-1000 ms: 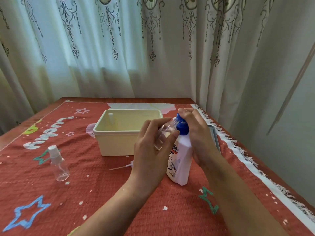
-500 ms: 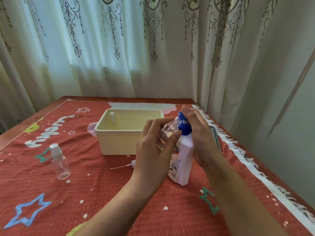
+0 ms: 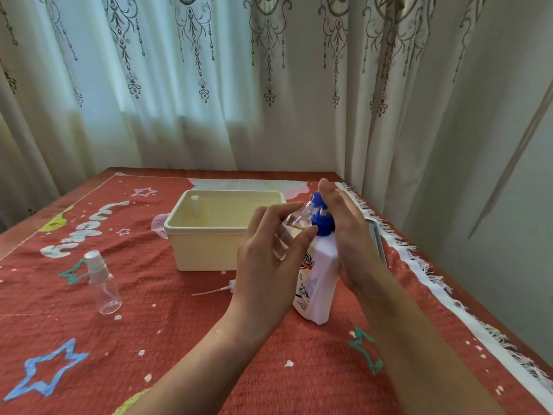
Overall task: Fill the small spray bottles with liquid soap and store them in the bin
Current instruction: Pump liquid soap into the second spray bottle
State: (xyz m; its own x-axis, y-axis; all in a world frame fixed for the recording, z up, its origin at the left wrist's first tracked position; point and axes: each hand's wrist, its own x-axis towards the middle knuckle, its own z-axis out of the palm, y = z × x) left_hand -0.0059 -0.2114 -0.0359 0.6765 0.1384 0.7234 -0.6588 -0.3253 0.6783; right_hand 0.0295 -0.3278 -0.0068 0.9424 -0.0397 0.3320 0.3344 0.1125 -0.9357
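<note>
My left hand (image 3: 269, 262) grips a small clear spray bottle (image 3: 291, 227) without its cap, tilted with its mouth under the blue pump (image 3: 321, 217) of a white soap bottle (image 3: 317, 283). My right hand (image 3: 347, 232) lies flat on the pump head. A cream bin (image 3: 206, 244) stands just behind, with a capped small bottle (image 3: 195, 205) upright inside at its back left. A second capped clear spray bottle (image 3: 101, 281) stands on the cloth at the left. A loose sprayer top with its tube (image 3: 215, 290) lies in front of the bin.
A red cloth with stars (image 3: 167, 339) covers the table; its white fringed edge (image 3: 443, 298) runs along the right side. Curtains (image 3: 209, 85) hang close behind the table. A flat grey object (image 3: 377, 238) lies partly hidden behind my right hand.
My right hand's fingers have straightened and risen over the pump head. The view has shifted slightly; the left hand keeps the small bottle at the pump spout.
</note>
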